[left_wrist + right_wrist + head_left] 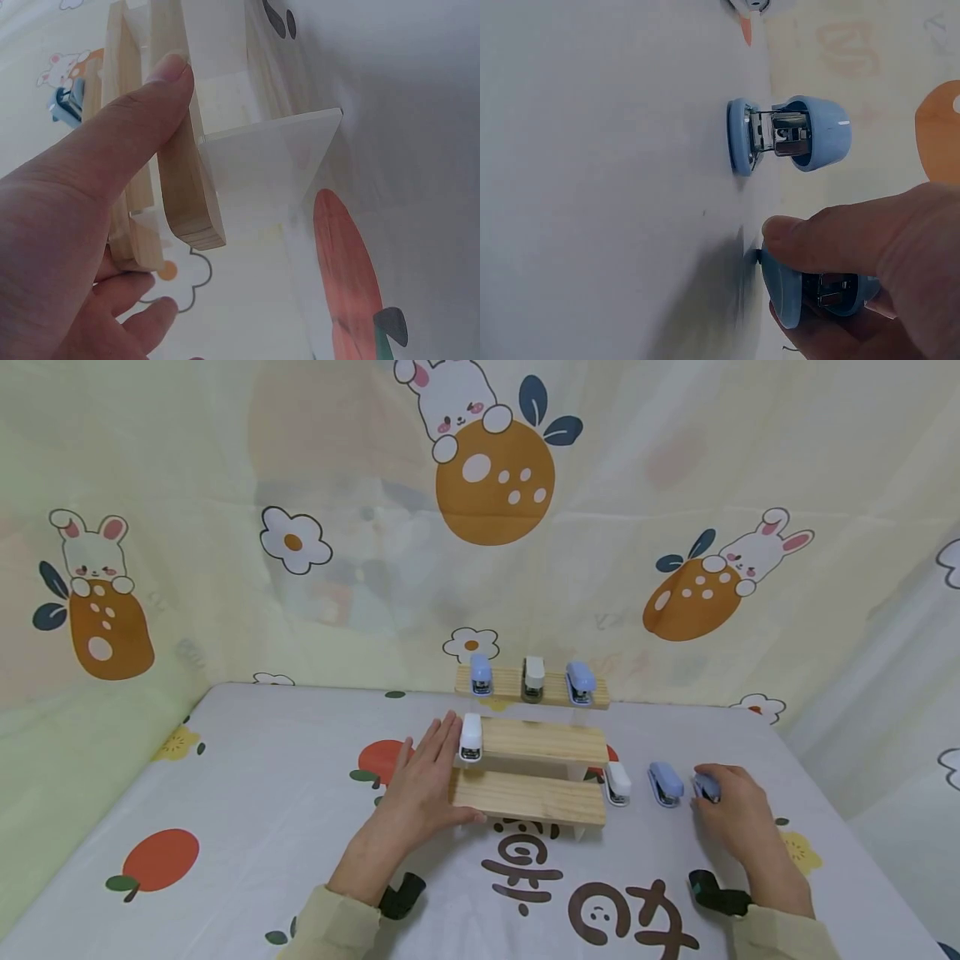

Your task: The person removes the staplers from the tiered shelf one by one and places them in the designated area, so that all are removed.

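Note:
My right hand [735, 814] pinches a small blue stapler [782, 292] between thumb and fingers, just at the tabletop on the right side. To its left stand another blue stapler [666, 783] and a white stapler [618, 783], both on the table. My left hand [423, 785] rests against the left end of a three-tier wooden rack [536, 800], fingers stretched along its side. In the left wrist view, the thumb touches the front edge of the lowest board [187, 180]. One white stapler [471, 737] sits at the left end of the middle board.
On the top board stand a blue stapler [481, 675], a grey-white stapler [533, 679] and another blue stapler [580, 682]. White supports [262, 150] hold up the boards. A printed cloth [262, 860] covers the table, with a patterned curtain [360, 610] behind.

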Demonstrator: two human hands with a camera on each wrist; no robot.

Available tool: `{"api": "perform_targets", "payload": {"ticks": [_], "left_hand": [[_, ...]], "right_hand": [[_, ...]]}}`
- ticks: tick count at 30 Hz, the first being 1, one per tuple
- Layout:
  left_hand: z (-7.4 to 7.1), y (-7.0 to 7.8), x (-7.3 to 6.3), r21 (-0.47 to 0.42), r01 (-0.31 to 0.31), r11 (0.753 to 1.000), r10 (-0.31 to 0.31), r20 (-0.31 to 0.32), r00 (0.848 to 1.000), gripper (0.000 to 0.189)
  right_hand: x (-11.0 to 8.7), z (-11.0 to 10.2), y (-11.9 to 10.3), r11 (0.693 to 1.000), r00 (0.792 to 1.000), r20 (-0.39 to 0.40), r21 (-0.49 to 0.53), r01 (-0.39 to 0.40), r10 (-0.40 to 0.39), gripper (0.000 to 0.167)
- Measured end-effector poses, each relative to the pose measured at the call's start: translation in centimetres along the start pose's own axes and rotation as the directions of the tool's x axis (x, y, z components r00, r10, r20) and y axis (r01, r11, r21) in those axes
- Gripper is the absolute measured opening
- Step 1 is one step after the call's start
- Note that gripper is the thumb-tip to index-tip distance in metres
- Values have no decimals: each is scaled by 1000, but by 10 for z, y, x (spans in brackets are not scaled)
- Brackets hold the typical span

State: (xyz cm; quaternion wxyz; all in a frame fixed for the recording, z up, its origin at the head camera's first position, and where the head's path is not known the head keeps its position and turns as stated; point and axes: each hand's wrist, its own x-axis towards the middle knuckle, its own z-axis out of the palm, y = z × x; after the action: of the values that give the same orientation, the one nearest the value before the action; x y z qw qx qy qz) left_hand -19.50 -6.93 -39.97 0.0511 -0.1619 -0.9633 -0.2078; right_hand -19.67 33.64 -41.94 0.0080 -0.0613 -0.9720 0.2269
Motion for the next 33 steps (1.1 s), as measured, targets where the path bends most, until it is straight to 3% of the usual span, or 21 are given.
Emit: {"api": "perform_targets", "payload": {"ticks": [6, 16, 33], "left_hand": [[-1, 0, 0, -3, 5, 1000, -5, 6, 1000, 130], [-1, 0, 0, 9, -6, 1000, 6, 5, 1000, 130], [1, -1, 0, 17, -12, 1000, 12, -7, 1000, 130]], "right_hand": [[1, 4, 2, 1000, 1000, 24, 3, -2, 2, 48], [-2, -5, 8, 993, 994, 53, -65, 99, -96, 49], [-1, 2, 6, 997, 997, 26, 0, 72, -72, 45]]}}
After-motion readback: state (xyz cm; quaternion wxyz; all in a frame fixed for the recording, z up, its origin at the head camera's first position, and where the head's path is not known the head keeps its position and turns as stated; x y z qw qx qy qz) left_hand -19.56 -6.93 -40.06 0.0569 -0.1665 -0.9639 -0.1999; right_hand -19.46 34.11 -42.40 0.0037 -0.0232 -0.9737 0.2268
